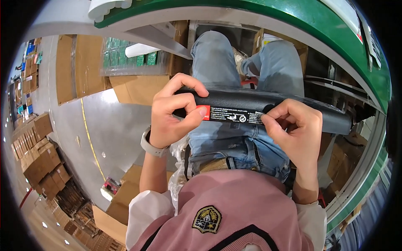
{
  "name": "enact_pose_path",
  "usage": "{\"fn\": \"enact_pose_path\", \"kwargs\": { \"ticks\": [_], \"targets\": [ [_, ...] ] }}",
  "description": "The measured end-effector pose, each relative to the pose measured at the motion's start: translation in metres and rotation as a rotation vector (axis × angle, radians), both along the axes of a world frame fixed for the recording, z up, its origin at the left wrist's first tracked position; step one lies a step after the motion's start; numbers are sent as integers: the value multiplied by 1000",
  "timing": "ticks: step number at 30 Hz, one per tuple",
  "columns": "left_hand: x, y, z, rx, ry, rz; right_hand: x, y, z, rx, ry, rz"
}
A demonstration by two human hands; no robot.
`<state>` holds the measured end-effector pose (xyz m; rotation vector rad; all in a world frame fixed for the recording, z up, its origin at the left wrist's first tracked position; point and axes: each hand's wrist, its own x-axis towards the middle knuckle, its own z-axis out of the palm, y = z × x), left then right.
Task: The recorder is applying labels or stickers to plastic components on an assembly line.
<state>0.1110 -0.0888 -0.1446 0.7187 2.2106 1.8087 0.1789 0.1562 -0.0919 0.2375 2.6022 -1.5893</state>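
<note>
A long black plastic housing [243, 97] lies crosswise above my lap. Along its near side runs a black warning label [228, 113] with white print and a red left end. My left hand [173, 113] is closed around the housing's left part, thumb on the red end of the label and forefinger over the top. At the label's right end, my right hand [295, 123] is closed, thumb and forefinger pinching at its edge. Whether that end is stuck down or lifted I cannot tell. The housing's underside is hidden.
A green-edged white workbench [251, 9] curves ahead and to the right. On the left, an open cardboard box [125, 88] stands by plastic trays of green circuit boards [115, 56]. Another open carton [121, 198] is beside my left elbow. Stacked cartons [42, 161] stand farther left.
</note>
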Motion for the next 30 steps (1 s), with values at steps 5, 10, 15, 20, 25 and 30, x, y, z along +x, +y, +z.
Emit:
{"fn": "enact_pose_path", "kwargs": {
  "ticks": [5,10,15,20,25,30],
  "targets": [
    [1,1,2,-37,-8,-2,1,-1,0,0,-18,-10],
    [-5,-9,-2,-55,-128,-36,0,0,3,13,-44,-23],
    [-4,-11,-5,43,-238,27,-3,0,3,-30,-87,-13],
    [-3,-10,-6,73,-260,52,-3,-2,0,-2,-31,-6],
    [-2,-11,-7,68,-278,54,-2,-2,0,-10,-75,-9],
    [-2,-11,-9,75,-250,47,-2,-3,-3,41,15,22]
  ]
}}
